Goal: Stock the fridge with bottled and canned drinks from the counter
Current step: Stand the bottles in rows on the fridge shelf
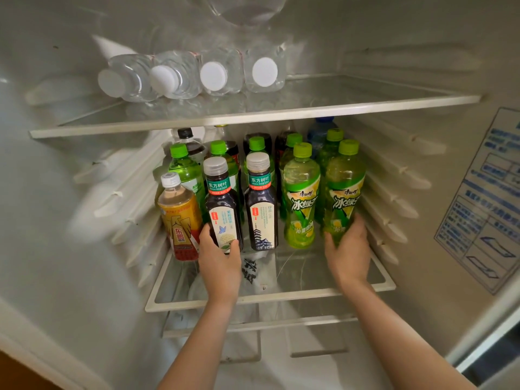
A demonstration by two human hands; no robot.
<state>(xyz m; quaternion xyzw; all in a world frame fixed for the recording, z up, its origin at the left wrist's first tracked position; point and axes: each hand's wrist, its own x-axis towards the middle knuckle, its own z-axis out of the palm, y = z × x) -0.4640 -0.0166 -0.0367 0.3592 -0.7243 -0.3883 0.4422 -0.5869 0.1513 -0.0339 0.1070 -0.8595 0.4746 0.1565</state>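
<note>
Inside the open fridge, my left hand (218, 260) grips the base of a dark tea bottle (222, 204) with a grey cap, standing on the middle glass shelf (281, 296). My right hand (349, 249) holds the bottom of a green iced-tea bottle (343, 192) at the shelf's right end. Between them stand a second dark tea bottle (261, 204) and another green iced-tea bottle (301, 198). A yellow and red bottle (178, 218) with a white cap stands left of my left hand. Several green-capped and dark bottles fill the rows behind.
Several clear water bottles (191, 76) lie on their sides on the upper shelf (253, 116), caps facing out. A white plastic bag (253, 274) shows beneath the middle shelf. A blue printed label (484, 201) is on the right wall. Ribbed shelf rails line both side walls.
</note>
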